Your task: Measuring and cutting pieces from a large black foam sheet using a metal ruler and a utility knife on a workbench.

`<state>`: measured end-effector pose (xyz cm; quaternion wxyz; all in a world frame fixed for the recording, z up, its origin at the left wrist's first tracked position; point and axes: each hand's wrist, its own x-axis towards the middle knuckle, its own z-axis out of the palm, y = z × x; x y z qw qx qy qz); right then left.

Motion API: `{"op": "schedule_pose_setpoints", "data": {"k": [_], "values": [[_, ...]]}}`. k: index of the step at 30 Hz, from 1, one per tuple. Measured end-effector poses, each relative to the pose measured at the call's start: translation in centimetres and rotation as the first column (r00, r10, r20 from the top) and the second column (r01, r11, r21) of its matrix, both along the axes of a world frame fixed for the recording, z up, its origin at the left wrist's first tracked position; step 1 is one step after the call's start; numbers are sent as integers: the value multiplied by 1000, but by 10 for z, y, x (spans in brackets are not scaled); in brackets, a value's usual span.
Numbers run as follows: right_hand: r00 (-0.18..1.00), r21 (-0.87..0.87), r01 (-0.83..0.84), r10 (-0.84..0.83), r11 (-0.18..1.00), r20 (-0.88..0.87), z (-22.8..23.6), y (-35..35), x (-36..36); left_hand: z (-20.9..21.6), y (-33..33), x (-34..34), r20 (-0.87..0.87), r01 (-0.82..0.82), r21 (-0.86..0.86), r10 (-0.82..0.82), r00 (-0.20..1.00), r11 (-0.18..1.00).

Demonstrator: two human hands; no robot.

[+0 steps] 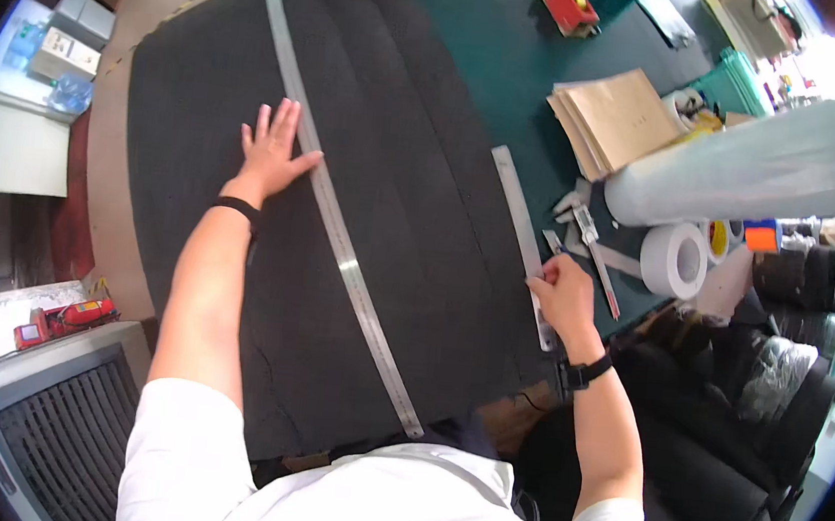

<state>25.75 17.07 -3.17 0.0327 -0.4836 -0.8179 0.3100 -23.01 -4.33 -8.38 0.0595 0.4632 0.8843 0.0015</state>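
Note:
A large black foam-like sheet covers most of the table, and a long steel ruler lies across it lengthwise. My left hand rests flat with its fingers spread, the thumb against the ruler's left edge. My right hand is closed at the sheet's right edge, its thumb over a shorter steel ruler. A small silver and blue tool shows just beyond its fingertips; whether the fingers grip it or the shorter ruler is hidden. Right of that hand lies a caliper.
On the green tabletop to the right are brown envelopes, a roll of clear film, a white tape roll and a red tape dispenser. Dark rolled material stands at the lower right. A grey louvred unit stands lower left.

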Motion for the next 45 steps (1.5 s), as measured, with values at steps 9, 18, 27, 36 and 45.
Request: {"op": "schedule_pose_setpoints", "data": {"k": [9,18,27,36,45], "values": [[998,-21,22,-21,1000,61,7,-2,2,19,8,23,29,-29,-37,30,999,999],[975,169,-55,16,984,221,15,-11,-29,35,3,28,90,-26,-77,33,995,997],[935,-416,27,-170,909,-310,12,21,16,19,0,20,-3,-35,-27,35,999,999],[868,-105,-456,415,884,-273,32,15,-10,19,9,26,-39,-30,-46,28,999,999],[375,77,-924,927,373,3,25,17,-42,44,-23,42,79,59,-101,-51,996,993]]}}
